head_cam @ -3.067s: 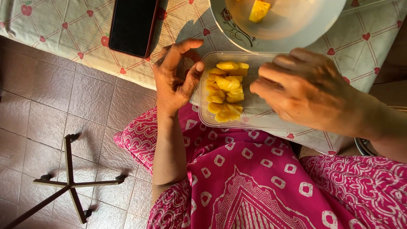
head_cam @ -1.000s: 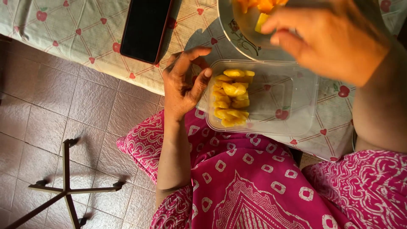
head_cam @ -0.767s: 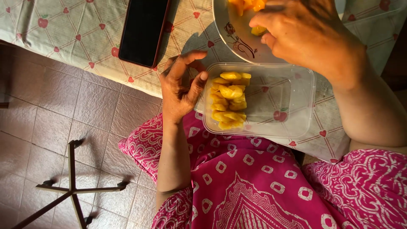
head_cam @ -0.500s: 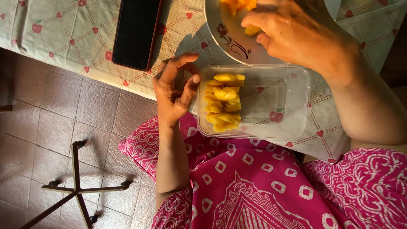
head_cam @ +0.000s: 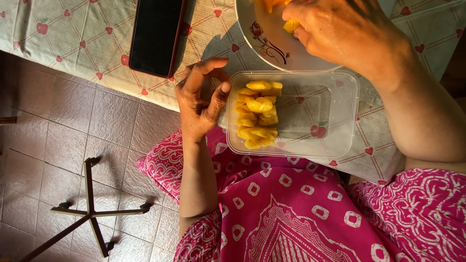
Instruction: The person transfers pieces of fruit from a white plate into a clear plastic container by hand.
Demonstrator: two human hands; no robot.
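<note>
A clear plastic container (head_cam: 340, 121) sits at the table's near edge, with yellow fruit pieces (head_cam: 257, 114) stacked along its left side. My left hand (head_cam: 201, 99) rests against the container's left wall, thumb on the rim, fingers spread. Behind the container is a white bowl with a floral print (head_cam: 264, 41). My right hand (head_cam: 340, 29) reaches into that bowl, fingers pinched on a yellow fruit piece (head_cam: 291, 25). More orange-yellow pieces lie at the bowl's top edge.
A dark phone (head_cam: 155, 34) lies face up on the apple-patterned tablecloth (head_cam: 73, 34) to the left. My lap in pink patterned cloth (head_cam: 291, 213) is below the table. A metal stand's feet (head_cam: 90, 211) rest on the tiled floor at lower left.
My right hand went from the container up into the bowl and closed on a fruit piece. My left hand stayed against the container's left side.
</note>
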